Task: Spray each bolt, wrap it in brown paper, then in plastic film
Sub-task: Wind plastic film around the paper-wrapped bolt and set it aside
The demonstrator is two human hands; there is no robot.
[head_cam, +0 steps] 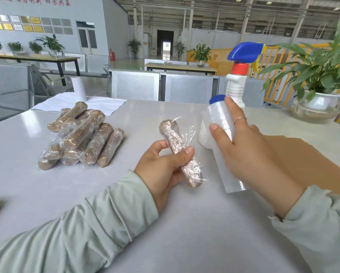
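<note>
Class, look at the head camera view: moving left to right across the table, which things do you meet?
Pile of wrapped bolts → left hand gripping a wrapped bolt → right hand holding the plastic film roll → potted plant.

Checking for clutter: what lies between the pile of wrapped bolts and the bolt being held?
Head view: only bare table between the pile of wrapped bolts and the held bolt.
</note>
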